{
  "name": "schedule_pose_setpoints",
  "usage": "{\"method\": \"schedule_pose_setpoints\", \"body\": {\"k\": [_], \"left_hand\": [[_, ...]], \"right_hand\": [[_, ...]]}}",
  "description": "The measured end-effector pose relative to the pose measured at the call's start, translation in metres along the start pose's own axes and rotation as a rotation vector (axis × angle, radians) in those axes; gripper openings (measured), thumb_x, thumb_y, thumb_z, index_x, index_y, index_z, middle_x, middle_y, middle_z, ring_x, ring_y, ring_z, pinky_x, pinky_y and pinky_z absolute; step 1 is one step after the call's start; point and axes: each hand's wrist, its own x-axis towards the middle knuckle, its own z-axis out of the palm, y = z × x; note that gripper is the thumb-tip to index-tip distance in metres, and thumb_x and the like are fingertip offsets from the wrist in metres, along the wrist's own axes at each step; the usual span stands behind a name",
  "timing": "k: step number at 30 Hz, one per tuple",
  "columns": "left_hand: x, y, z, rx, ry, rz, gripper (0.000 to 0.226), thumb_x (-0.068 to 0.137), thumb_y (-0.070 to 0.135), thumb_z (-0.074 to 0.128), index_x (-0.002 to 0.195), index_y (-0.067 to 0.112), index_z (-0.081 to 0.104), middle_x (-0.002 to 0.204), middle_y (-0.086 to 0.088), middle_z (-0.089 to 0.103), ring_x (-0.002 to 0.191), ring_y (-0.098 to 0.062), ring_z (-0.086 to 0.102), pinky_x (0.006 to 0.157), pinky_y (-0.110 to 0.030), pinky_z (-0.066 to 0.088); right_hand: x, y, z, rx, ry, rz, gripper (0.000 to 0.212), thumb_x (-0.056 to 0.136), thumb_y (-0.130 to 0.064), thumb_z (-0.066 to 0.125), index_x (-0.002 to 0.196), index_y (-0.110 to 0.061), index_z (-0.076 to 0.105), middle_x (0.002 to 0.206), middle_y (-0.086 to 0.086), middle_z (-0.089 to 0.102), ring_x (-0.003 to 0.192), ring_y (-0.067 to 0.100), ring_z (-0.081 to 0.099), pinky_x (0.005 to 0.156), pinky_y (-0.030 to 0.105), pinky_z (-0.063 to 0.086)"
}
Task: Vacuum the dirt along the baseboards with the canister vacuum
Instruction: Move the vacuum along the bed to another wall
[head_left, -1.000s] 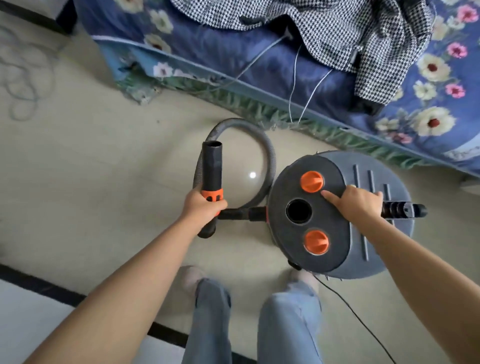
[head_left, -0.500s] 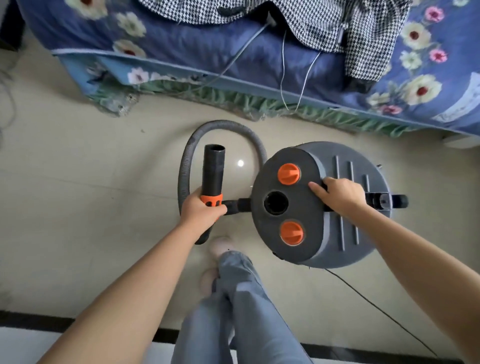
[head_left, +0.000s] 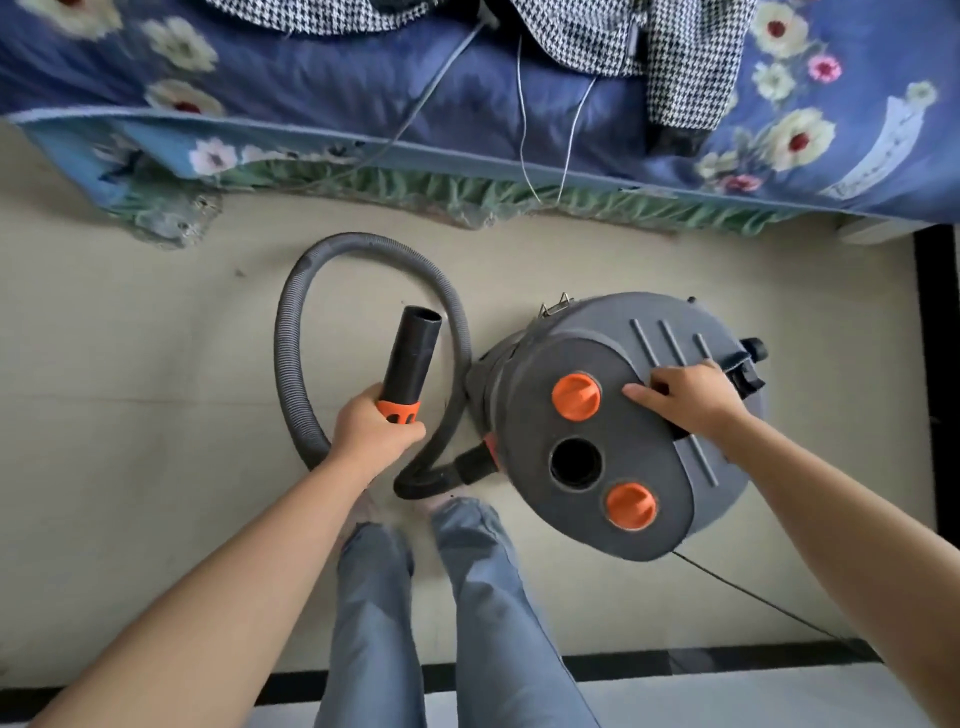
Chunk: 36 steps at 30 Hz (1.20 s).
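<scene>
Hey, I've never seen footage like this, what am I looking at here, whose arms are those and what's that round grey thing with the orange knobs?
This is one picture from a camera worn on a person's head, looking down, so the arms and the jeans-clad legs are their own. The round grey thing is a canister vacuum standing on the pale floor; two orange knobs sit on its lid. The left hand grips the black hose nozzle, whose grey ribbed hose loops back to the canister. The right hand holds the handle on the lid. Beyond is a bed with a floral cover. A black power cord trails away.
</scene>
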Motion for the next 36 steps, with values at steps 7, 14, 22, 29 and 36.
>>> {"method": "schedule_pose_setpoints", "body": {"k": [7, 14, 22, 29, 36], "left_hand": [[0.005, -0.001, 0.003, 0.024, -0.037, 0.01, 0.03, 0.077, 0.004, 0.067, 0.067, 0.025, 0.049, 0.065, 0.004, 0.052, 0.059, -0.011, 0.048, 0.055, -0.018, 0.038], [0.012, -0.004, 0.007, 0.037, 0.004, -0.04, 0.026, 0.073, 0.003, 0.069, 0.067, 0.021, 0.052, 0.062, 0.0, 0.054, 0.061, -0.022, 0.051, 0.06, -0.025, 0.043], [0.012, -0.007, -0.012, 0.321, 0.069, -0.042, 0.021, 0.072, 0.008, 0.068, 0.071, 0.021, 0.052, 0.059, 0.006, 0.051, 0.062, -0.023, 0.05, 0.052, -0.024, 0.035], [0.018, -0.005, -0.053, 0.427, 0.29, -0.071, 0.023, 0.073, 0.014, 0.068, 0.094, 0.009, 0.059, 0.082, -0.011, 0.064, 0.08, -0.032, 0.06, 0.067, -0.032, 0.047], [0.012, -0.011, -0.102, 0.665, 0.317, -0.152, 0.028, 0.078, 0.024, 0.065, 0.1, 0.012, 0.053, 0.099, -0.013, 0.066, 0.094, -0.035, 0.061, 0.074, -0.033, 0.045]], "right_hand": [[0.018, 0.036, 0.001, -0.152, 0.082, 0.035, 0.045, 0.097, -0.05, 0.029, 0.077, -0.016, 0.052, 0.089, 0.016, 0.069, 0.098, 0.032, 0.057, 0.094, 0.035, 0.032], [0.016, 0.025, 0.018, -0.137, 0.213, 0.111, 0.067, 0.1, -0.045, 0.019, 0.08, -0.003, 0.067, 0.077, 0.018, 0.069, 0.085, 0.034, 0.06, 0.09, 0.03, 0.026], [0.019, -0.018, 0.036, 0.0, 0.472, 0.076, 0.084, 0.099, -0.048, 0.01, 0.043, -0.007, 0.057, 0.033, 0.01, 0.048, 0.033, 0.028, 0.051, 0.062, 0.03, 0.046], [0.067, -0.079, -0.016, -0.021, 0.391, 0.022, 0.067, 0.1, -0.044, 0.023, 0.072, -0.002, 0.066, 0.069, 0.018, 0.067, 0.071, 0.034, 0.062, 0.084, 0.037, 0.031], [0.111, -0.123, -0.052, -0.044, 0.397, -0.088, 0.059, 0.1, -0.044, 0.027, 0.079, -0.005, 0.066, 0.08, 0.016, 0.069, 0.083, 0.032, 0.061, 0.085, 0.036, 0.028]]}}
